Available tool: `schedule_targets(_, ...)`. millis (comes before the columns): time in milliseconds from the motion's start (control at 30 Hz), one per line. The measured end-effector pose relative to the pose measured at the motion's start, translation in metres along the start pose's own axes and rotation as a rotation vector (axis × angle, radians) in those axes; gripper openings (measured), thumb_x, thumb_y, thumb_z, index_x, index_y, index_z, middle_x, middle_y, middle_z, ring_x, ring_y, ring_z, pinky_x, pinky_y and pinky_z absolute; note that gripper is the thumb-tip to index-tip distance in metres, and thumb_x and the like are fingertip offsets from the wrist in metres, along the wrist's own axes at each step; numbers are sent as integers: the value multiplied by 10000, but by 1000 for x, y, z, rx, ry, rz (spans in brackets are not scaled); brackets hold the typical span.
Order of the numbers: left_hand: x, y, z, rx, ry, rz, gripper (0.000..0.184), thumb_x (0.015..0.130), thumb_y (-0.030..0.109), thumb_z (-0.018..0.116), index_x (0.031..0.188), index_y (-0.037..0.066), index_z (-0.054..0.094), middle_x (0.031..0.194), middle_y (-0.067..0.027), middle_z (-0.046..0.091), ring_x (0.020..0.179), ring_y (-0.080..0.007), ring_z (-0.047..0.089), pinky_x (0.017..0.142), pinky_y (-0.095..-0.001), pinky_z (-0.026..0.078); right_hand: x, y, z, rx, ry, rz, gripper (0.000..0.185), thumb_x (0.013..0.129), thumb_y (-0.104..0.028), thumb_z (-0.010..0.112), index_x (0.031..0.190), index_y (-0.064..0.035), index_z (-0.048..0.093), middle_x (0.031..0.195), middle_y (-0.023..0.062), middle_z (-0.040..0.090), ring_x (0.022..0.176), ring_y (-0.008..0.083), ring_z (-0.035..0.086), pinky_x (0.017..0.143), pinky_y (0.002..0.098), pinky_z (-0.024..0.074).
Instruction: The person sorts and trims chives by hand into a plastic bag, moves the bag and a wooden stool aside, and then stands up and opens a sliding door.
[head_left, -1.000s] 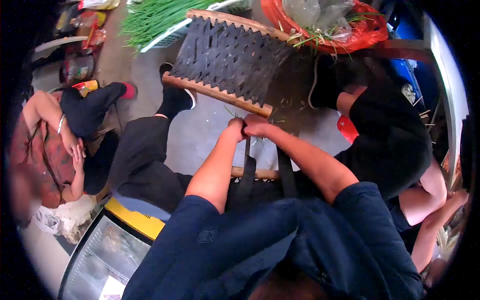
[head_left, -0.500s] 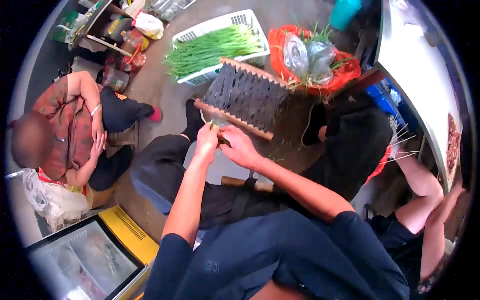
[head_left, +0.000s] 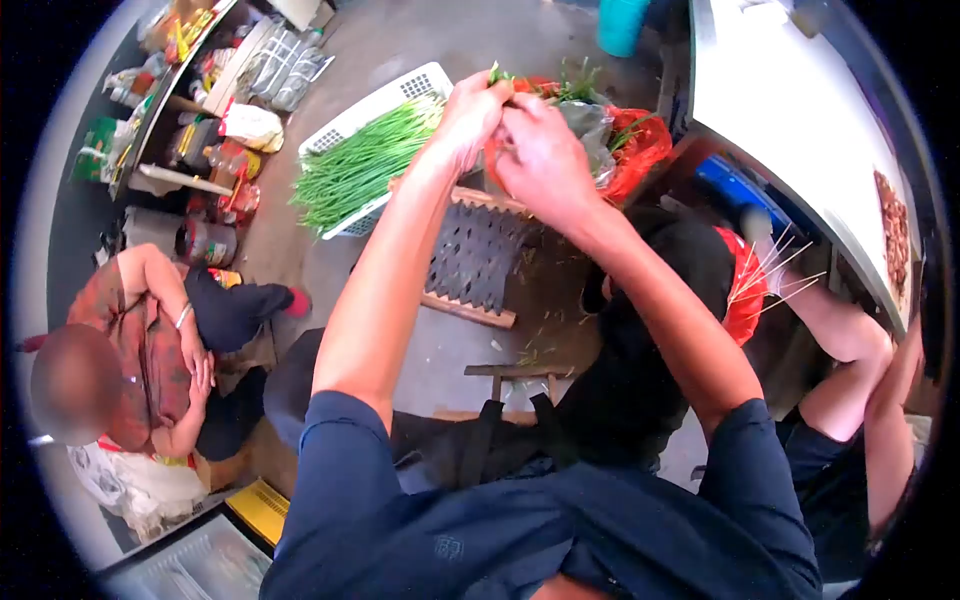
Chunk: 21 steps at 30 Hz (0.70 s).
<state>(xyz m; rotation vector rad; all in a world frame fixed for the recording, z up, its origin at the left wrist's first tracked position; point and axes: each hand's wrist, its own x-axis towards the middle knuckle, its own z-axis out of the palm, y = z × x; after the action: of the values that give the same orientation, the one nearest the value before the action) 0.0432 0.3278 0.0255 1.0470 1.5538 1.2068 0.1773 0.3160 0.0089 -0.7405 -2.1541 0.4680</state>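
Note:
My left hand (head_left: 470, 118) is raised over the area between the basket and the red bag, its fingers closed on a small bit of green stalks (head_left: 495, 73) that shows at the fingertips. Beside it, nearly touching, my right hand (head_left: 545, 160) is closed too; what it holds is hidden behind its fingers. Left of my hands, long green chives or scallions (head_left: 365, 165) lie in a white plastic basket (head_left: 435, 80). A red plastic bag (head_left: 650, 150) stands open to the right, with a clear plastic bag (head_left: 597, 135) and green scraps in it.
Below my hands is a low stool with a woven black seat (head_left: 475, 255). A seated person (head_left: 150, 350) is at left near cluttered shelves (head_left: 180, 170). A white table (head_left: 790, 110) and another person's bare leg (head_left: 840, 325) are at right, beside thin skewers (head_left: 780, 275).
Both hands have moved forward and up from above my lap, past the woven stool, to near the red bag. The view has shifted too.

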Motion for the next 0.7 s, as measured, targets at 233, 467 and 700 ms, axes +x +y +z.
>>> schedule_targets(233, 113, -140, 49, 1025, 137, 313, 498, 791, 330, 599, 1184, 28, 549, 1105, -225, 580, 1006, -342, 590, 862, -452, 472, -28, 34, -18, 70, 82, 247, 458, 768, -91, 596, 1202, 20, 502, 1306, 234, 458, 1207, 386, 460, 1021, 417, 379)
schedule_targets(467, 147, -220, 91, 1089, -511, -110, 356, 817, 253, 538, 1014, -21, 652, 993, -250, 645, 977, -388, 616, 842, -454, 489, -29, -7, -31, 302, -297, 253, 441, 751, -46, 618, 1167, 40, 499, 1229, 245, 497, 1092, 415, 521, 929, 432, 449)
schedule_targets(700, 184, -290, 102, 1377, -1054, 182, 312, 800, 233, 534, 991, 39, 686, 986, -207, 661, 954, -360, 635, 807, -437, 503, -36, 2, -24, 225, -272, 219, 381, 683, -34, 591, 1046, 64, 530, 1090, 215, 528, 824, 337, 567, 716, 410, 471)
